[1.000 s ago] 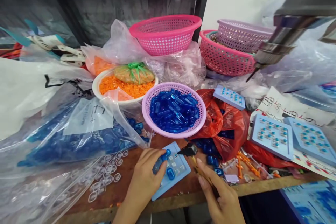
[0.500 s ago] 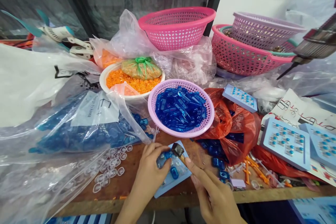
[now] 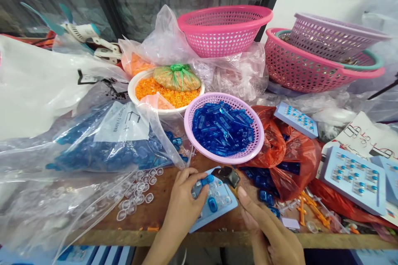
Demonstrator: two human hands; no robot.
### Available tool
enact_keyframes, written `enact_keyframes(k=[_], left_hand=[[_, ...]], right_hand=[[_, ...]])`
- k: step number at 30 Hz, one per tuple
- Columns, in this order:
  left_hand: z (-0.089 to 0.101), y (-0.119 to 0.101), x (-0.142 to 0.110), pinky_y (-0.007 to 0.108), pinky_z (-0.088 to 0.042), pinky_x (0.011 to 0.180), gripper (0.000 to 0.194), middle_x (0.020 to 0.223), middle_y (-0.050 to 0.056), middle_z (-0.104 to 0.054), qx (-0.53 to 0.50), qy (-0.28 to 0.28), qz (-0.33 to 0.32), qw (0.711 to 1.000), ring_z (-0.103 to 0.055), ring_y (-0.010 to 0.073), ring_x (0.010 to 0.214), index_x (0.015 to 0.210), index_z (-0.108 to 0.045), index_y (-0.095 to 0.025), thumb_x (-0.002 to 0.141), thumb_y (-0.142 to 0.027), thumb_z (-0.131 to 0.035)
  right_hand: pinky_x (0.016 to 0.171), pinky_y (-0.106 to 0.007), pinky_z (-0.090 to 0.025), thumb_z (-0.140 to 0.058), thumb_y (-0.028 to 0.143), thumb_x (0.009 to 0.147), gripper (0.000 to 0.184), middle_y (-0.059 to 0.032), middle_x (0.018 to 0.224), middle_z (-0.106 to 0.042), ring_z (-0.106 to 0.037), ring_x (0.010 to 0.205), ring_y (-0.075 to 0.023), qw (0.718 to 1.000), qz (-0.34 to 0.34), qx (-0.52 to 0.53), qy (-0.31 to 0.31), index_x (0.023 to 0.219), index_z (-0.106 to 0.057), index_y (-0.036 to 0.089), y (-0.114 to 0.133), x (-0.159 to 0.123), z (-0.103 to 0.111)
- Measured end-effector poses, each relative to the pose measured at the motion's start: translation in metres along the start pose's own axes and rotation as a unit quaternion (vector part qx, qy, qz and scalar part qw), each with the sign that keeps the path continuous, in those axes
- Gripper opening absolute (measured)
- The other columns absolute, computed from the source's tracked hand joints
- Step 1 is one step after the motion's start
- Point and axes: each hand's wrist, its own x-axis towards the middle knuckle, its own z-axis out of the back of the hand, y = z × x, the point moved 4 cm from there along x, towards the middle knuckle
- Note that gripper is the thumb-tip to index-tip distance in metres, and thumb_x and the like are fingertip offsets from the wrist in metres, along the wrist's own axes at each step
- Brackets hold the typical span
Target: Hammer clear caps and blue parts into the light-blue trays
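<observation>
Two hands | left hand (image 3: 183,201) clamped on blue piece (image 3: 207,180), above blue tray (image 3: 202,224) | right hand (image 3: 270,236) pinching black-headed tool (image 3: 226,176) beside it | risk: tool slip could knock piece off tray

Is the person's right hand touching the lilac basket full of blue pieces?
Apart. The head view shows the right hand at the table's front edge, with bare wooden table showing between it and the lilac basket.

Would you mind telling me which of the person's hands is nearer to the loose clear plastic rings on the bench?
The left hand is nearer: it is just right of the clear plastic rings, at the left edge of the blue tray. The right hand is farther off, beyond that tray.
</observation>
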Motion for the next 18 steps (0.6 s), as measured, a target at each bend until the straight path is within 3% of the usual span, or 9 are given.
enact_keyframes(k=[2,5,10,15,18], left_hand=[[0.000,-0.001,-0.001,0.037,-0.057,0.083,0.021,0.094,0.008,-0.066,0.012,-0.007,-0.007,1.000,-0.067,0.0244,0.092,0.097,-0.077,-0.020,0.083,-0.022,-0.061],[-0.002,-0.004,-0.002,0.038,-0.057,0.084,0.021,0.094,0.008,-0.065,0.032,-0.004,-0.018,0.999,-0.067,0.0248,0.092,0.096,-0.076,-0.018,0.083,-0.021,-0.061],[-0.006,-0.004,-0.004,0.037,-0.057,0.083,0.021,0.095,0.008,-0.065,0.044,-0.016,-0.028,0.999,-0.067,0.0243,0.091,0.097,-0.076,-0.019,0.085,-0.022,-0.059],[-0.007,-0.004,-0.010,0.039,-0.056,0.085,0.024,0.098,0.008,-0.064,0.048,-0.006,-0.030,0.998,-0.066,0.0254,0.095,0.104,-0.074,-0.019,0.088,-0.020,-0.056],[-0.012,-0.008,-0.012,0.043,-0.055,0.089,0.027,0.107,0.012,-0.064,0.061,0.003,-0.051,0.997,-0.065,0.0276,0.100,0.111,-0.071,-0.017,0.092,-0.018,-0.053]], right_hand=[[0.055,-0.023,-0.060,-0.040,0.008,0.100,0.070,-0.0015,0.088,-0.070,-0.072,0.065,-0.0178,1.000,-0.002,-0.015,0.020,0.160,-0.029,0.043,-0.001,-0.001,-0.006],[0.066,-0.026,-0.064,-0.040,0.009,0.100,0.066,-0.0012,0.087,-0.070,-0.074,0.068,-0.0188,0.999,-0.011,-0.014,0.042,0.157,-0.036,0.040,-0.005,-0.003,-0.013],[0.071,-0.024,-0.064,-0.043,0.006,0.100,0.069,-0.0030,0.099,-0.075,-0.076,0.077,-0.0175,1.000,0.002,0.000,0.013,0.158,-0.034,0.042,-0.001,-0.003,-0.004],[0.095,-0.035,-0.060,-0.041,0.009,0.102,0.066,-0.0042,0.135,-0.067,-0.068,0.118,-0.0243,0.999,0.004,-0.037,0.040,0.159,-0.032,0.041,-0.004,-0.003,-0.007],[0.100,-0.033,-0.055,-0.044,0.010,0.102,0.062,-0.0048,0.135,-0.067,-0.066,0.120,-0.0224,0.998,0.028,-0.037,0.048,0.158,-0.035,0.036,-0.012,-0.006,-0.008]])
